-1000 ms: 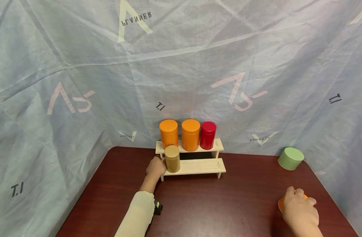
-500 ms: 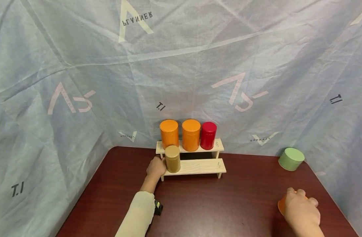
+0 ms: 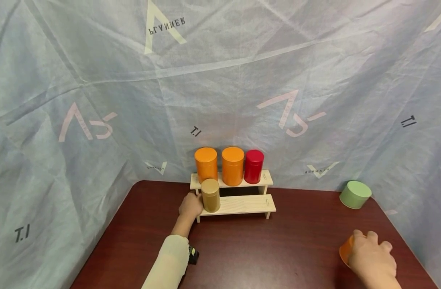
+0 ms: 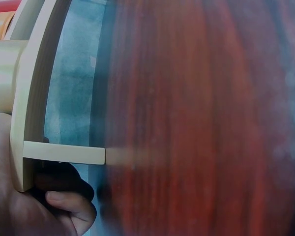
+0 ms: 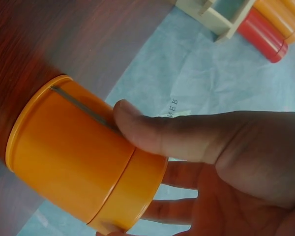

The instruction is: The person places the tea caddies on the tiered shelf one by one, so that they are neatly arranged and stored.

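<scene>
My left hand [image 3: 190, 204] grips the left end of a two-tier wooden stand [image 3: 245, 204]; the left wrist view shows fingers curled under the lower shelf [image 4: 33, 93], beside a leg. A gold tin [image 3: 210, 196] stands on that shelf, right by this hand. At the right of the table, my right hand [image 3: 372, 255] holds an orange tin [image 5: 73, 152] around its lid end. The thumb [image 5: 152, 132] presses one side, with fingers around the other. In the head view, the hand covers most of this tin [image 3: 345, 252].
Two orange tins [image 3: 206, 163] and a red tin [image 3: 254, 167] stand on the upper shelf. A low green tin [image 3: 355, 195] sits at the table's far right corner. Grey printed cloth [image 3: 220, 100] hangs behind and along both sides of the dark red table [image 3: 263, 253].
My right hand has shifted slightly right, and more of the orange tin's left side shows. My left hand stays at the stand's end, and the other tins stand where they were.
</scene>
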### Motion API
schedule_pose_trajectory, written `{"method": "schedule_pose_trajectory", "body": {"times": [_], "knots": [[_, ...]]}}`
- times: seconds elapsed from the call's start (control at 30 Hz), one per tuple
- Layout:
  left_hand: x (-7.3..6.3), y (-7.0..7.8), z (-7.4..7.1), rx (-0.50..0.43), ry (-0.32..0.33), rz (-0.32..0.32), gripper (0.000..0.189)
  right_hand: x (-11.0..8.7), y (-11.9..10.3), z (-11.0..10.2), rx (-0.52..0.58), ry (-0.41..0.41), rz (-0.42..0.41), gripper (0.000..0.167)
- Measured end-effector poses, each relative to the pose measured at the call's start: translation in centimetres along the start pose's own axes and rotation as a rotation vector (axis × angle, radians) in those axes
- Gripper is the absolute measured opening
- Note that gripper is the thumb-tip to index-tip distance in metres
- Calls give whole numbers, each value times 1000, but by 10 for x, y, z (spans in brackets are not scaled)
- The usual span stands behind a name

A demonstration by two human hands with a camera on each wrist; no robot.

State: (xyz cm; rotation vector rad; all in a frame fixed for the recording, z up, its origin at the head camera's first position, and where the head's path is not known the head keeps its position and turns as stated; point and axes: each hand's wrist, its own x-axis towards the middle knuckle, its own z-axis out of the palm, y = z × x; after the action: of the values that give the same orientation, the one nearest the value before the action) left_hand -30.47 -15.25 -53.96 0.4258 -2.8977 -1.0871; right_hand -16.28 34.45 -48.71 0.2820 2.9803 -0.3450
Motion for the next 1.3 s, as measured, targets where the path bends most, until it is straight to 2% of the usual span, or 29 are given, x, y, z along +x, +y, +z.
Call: {"method": "schedule_pose_trajectory", "body": {"times": [0.13,0.23,0.43,0.63,0.77,0.93,1.07,1.3], "knots": [[-2,0,1,-3,-9,2,44,3,1,0,-2,0,-4,84],[-2,1,1,-4,-10,-5,44,2,-7,-4,11,45,-30,82],[1,1,0,2,25,-3,43,1,-19,-11,73,171,-163,79],[2,-1,1,-8,18,3,44,-2,-31,-13,184,163,-238,84],[2,-1,2,-1,20,-3,41,-6,-41,-10,295,159,-302,81],[1,-3,5,-2,22,-6,41,-11,-53,-4,405,243,-373,70],[2,-3,5,-7,28,-7,42,-11,-63,-3,465,322,-378,68],[4,-4,4,-11,23,-10,41,-12,-73,-2,540,374,-375,70]]}}
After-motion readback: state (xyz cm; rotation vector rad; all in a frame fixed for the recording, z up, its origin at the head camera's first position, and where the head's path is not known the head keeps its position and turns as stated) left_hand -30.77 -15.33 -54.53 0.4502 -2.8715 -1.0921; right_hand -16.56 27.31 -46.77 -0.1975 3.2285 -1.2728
